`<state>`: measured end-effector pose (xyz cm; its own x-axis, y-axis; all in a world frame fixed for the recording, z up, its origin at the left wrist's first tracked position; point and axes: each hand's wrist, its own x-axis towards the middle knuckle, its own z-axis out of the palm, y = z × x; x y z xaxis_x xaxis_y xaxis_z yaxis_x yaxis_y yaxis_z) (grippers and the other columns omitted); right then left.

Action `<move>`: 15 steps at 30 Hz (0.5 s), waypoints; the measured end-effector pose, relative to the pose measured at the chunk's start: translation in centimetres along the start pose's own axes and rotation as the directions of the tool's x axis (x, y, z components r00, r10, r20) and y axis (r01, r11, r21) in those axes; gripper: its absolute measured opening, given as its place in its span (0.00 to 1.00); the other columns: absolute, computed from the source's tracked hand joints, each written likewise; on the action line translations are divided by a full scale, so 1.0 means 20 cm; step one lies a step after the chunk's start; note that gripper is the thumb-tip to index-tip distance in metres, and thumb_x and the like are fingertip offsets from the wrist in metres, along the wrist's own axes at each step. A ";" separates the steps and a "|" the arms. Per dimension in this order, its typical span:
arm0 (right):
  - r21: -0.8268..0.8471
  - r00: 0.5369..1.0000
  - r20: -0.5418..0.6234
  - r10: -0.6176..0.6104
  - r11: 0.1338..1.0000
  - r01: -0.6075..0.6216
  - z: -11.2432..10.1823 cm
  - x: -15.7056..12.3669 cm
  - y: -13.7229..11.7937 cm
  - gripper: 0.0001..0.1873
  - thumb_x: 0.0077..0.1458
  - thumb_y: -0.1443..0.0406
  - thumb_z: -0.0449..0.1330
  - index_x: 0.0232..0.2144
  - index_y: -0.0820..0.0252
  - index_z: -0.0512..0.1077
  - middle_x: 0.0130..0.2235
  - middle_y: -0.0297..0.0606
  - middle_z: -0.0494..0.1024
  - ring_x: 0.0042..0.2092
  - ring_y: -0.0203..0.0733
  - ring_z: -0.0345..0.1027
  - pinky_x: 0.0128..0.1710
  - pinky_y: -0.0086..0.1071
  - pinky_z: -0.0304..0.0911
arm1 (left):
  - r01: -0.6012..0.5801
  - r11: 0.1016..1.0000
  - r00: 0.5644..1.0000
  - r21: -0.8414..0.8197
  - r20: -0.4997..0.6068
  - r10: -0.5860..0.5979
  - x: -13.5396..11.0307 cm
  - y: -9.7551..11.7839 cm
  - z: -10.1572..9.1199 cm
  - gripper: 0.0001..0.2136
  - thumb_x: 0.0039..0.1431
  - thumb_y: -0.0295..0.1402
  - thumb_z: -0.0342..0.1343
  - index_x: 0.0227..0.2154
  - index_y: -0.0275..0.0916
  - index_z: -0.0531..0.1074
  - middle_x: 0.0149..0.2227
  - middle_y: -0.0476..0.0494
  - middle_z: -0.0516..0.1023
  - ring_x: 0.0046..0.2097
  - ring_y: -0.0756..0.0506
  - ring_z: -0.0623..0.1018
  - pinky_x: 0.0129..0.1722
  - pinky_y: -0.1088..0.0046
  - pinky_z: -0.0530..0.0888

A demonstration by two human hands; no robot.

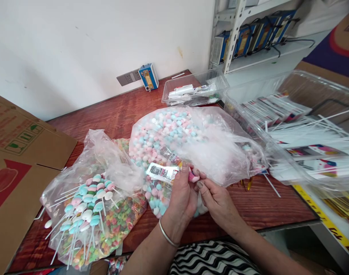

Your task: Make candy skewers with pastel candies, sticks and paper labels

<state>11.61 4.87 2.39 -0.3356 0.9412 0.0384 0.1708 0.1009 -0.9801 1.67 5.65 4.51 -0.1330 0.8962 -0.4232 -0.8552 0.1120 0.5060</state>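
While the left hand [178,193] grips a printed packet [160,172], the right hand [218,200] pinches its pink end; beneath and beyond both hands, bag [213,151] of pastel candies [171,124]; left, lollipops [87,198]; right, white sticks [306,131].

Carton [31,160] set at worktop's [119,109] left edge. Lollipops [88,202] laid on ring bag [97,147], near left corner. Candy bag [208,149] placed mid-worktop; packet [162,172] held over its near side. Tray [174,102] set behind, toward far edge. Sticks [314,130] kept in bin [240,114], right edge.
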 end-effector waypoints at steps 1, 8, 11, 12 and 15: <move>-0.005 1.000 0.011 0.004 1.000 -0.004 0.00 0.00 0.00 0.13 0.63 0.59 0.51 0.31 0.59 0.69 0.28 0.34 0.72 0.29 0.38 0.63 0.29 0.29 0.58 | 0.005 1.000 1.000 0.022 0.017 -0.005 0.00 0.00 -0.01 0.11 0.58 0.40 0.58 0.31 0.36 0.70 0.26 0.49 0.72 0.31 0.51 0.75 0.37 0.74 0.73; 0.232 0.981 0.140 0.135 0.959 -0.165 0.01 -0.07 0.03 0.16 0.63 0.55 0.50 0.27 0.57 0.65 0.19 0.25 0.58 0.21 0.33 0.50 0.20 0.26 0.49 | -0.139 0.990 0.988 0.038 0.073 0.136 0.10 0.18 -0.06 0.14 0.57 0.38 0.60 0.43 0.36 0.72 0.34 0.46 0.77 0.38 0.48 0.78 0.45 0.68 0.74; 0.346 0.947 0.287 0.143 0.907 -0.242 0.02 -0.09 0.04 0.18 0.65 0.53 0.46 0.31 0.57 0.66 0.17 0.22 0.51 0.17 0.31 0.42 0.17 0.26 0.46 | -0.136 0.987 0.986 -0.085 0.083 0.143 0.14 0.24 -0.05 0.07 0.58 0.33 0.59 0.38 0.38 0.72 0.26 0.54 0.70 0.28 0.55 0.73 0.38 0.77 0.74; 0.280 0.955 0.281 0.099 0.943 -0.180 0.02 -0.09 0.04 0.18 0.66 0.54 0.46 0.31 0.57 0.66 0.17 0.23 0.54 0.18 0.32 0.46 0.18 0.26 0.48 | -0.130 0.985 0.987 -0.113 0.076 0.139 0.15 0.24 -0.05 0.05 0.58 0.33 0.59 0.36 0.38 0.72 0.24 0.55 0.67 0.25 0.56 0.71 0.35 0.79 0.73; -0.167 0.973 0.155 -0.173 0.966 0.198 0.03 -0.08 0.04 0.14 0.65 0.61 0.48 0.31 0.59 0.69 0.23 0.33 0.69 0.24 0.36 0.61 0.26 0.29 0.55 | -0.143 0.983 0.990 -0.112 -0.010 0.143 0.16 0.20 -0.01 0.07 0.58 0.35 0.59 0.30 0.38 0.68 0.21 0.57 0.62 0.21 0.57 0.65 0.31 0.79 0.72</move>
<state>11.76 3.21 1.35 -0.4997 0.8480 0.1765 0.2529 0.3378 -0.9066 -2.31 8.80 5.06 -0.2588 0.8986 -0.3543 -0.8781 -0.0660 0.4739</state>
